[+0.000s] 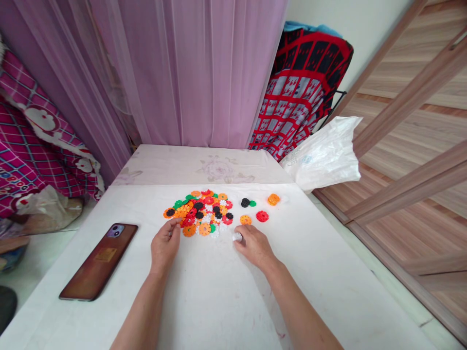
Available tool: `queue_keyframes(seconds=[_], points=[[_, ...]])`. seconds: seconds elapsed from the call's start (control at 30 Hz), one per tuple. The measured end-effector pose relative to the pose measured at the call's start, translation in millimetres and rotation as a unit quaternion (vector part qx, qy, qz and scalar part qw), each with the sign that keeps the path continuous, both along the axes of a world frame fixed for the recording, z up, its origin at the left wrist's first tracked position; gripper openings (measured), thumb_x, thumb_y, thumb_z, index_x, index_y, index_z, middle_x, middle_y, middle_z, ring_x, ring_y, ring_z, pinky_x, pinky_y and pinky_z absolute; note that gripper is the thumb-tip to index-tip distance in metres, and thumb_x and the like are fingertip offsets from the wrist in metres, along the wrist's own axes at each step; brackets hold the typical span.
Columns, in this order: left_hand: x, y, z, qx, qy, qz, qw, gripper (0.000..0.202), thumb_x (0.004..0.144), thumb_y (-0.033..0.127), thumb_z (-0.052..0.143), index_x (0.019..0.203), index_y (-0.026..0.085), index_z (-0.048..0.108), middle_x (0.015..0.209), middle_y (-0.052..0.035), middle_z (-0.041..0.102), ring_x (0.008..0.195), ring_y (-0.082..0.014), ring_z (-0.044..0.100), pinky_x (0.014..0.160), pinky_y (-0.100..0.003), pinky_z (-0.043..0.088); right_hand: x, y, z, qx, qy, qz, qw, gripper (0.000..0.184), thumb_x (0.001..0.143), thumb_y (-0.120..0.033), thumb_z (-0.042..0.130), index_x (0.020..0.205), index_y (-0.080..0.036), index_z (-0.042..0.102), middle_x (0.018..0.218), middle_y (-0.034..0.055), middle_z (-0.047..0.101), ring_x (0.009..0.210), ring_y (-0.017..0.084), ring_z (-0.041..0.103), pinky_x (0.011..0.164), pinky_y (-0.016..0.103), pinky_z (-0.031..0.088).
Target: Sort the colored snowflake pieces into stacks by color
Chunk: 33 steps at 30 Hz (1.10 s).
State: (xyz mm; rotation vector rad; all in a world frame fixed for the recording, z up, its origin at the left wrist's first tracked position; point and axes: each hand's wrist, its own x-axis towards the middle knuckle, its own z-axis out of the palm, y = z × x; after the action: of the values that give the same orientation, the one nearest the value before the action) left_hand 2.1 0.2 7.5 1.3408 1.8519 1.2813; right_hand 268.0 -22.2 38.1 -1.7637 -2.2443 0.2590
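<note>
A heap of notched plastic discs (205,229) in orange, red, green, black and white lies on the white tabletop. At its left front edge is my left hand (165,247), fingers curled together; whatever they may hold is hidden. My right hand (253,244), just right of the heap, is closed on white plastic discs (237,237), seen nearly edge-on. Beyond it lie small sorted groups: black discs (245,202) touching a green disc (253,203), orange discs (273,199), a red disc (262,216) and a yellow-orange disc (245,220).
A brown phone (100,262) lies face down on the table's left side. A white plastic bag (328,155) hangs at the far right corner. Behind the table is a purple curtain (189,73); wooden cabinet doors (412,170) stand to the right.
</note>
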Motion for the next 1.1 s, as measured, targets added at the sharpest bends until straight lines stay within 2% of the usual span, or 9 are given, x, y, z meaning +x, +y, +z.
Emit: queue_keyframes(seconds=[0.27, 0.4, 0.6, 0.93, 1.1], points=[[0.2, 0.0, 1.7, -0.005, 0.005, -0.004, 1.0, 0.036, 0.077, 0.043, 0.047, 0.099, 0.024, 0.068, 0.093, -0.0024, 0.073, 0.075, -0.0177, 0.066, 0.074, -0.03, 0.051, 1.3, 9.0, 8.9, 0.027, 0.033, 0.019, 0.999, 0.015, 0.084, -0.024, 0.055, 0.094, -0.025, 0.066, 0.098, 0.003, 0.066, 0.095, 0.017, 0.058, 0.082, 0.028, 0.043], [-0.6, 0.0, -0.5, -0.004, 0.014, -0.003, 1.0, 0.034, 0.078, 0.043, 0.048, 0.099, 0.024, 0.067, 0.093, -0.0017, 0.073, 0.076, -0.0176, 0.066, 0.075, -0.03, 0.051, -10.1, 25.5, 15.0, 0.008, -0.021, 0.046, 0.999, 0.02, 0.085, -0.02, 0.053, 0.092, -0.028, 0.07, 0.097, 0.0024, 0.066, 0.094, 0.018, 0.058, 0.078, 0.028, 0.043], [-0.5, 0.3, 0.7, -0.011, 0.001, -0.006, 1.0, 0.036, 0.078, 0.044, 0.048, 0.1, 0.023, 0.067, 0.093, -0.0027, 0.073, 0.078, -0.0184, 0.066, 0.076, -0.031, 0.051, -29.1, 41.8, 20.8, -0.011, -0.09, 0.075, 0.993, 0.021, 0.084, -0.025, 0.055, 0.097, -0.03, 0.071, 0.099, 0.0041, 0.064, 0.095, 0.02, 0.055, 0.079, 0.03, 0.043], [0.0, -0.2, 1.3, 0.001, 0.005, -0.005, 1.0, 0.036, 0.078, 0.043, 0.048, 0.099, 0.023, 0.068, 0.088, -0.0019, 0.073, 0.074, -0.0171, 0.066, 0.071, -0.028, 0.051, -28.0, 43.0, 21.6, -0.056, -0.126, 0.088, 0.987, 0.022, 0.08, -0.032, 0.058, 0.099, -0.026, 0.068, 0.101, 0.0043, 0.062, 0.099, 0.02, 0.053, 0.08, 0.028, 0.041], [-0.6, 0.6, -0.1, -0.002, 0.002, -0.007, 1.0, 0.037, 0.078, 0.044, 0.048, 0.101, 0.023, 0.067, 0.09, -0.0025, 0.073, 0.076, -0.0173, 0.066, 0.071, -0.028, 0.051, -30.9, 43.0, 21.7, -0.079, -0.126, 0.069, 0.986, 0.022, 0.08, -0.032, 0.057, 0.1, -0.026, 0.066, 0.103, 0.0045, 0.062, 0.099, 0.02, 0.054, 0.08, 0.028, 0.04]])
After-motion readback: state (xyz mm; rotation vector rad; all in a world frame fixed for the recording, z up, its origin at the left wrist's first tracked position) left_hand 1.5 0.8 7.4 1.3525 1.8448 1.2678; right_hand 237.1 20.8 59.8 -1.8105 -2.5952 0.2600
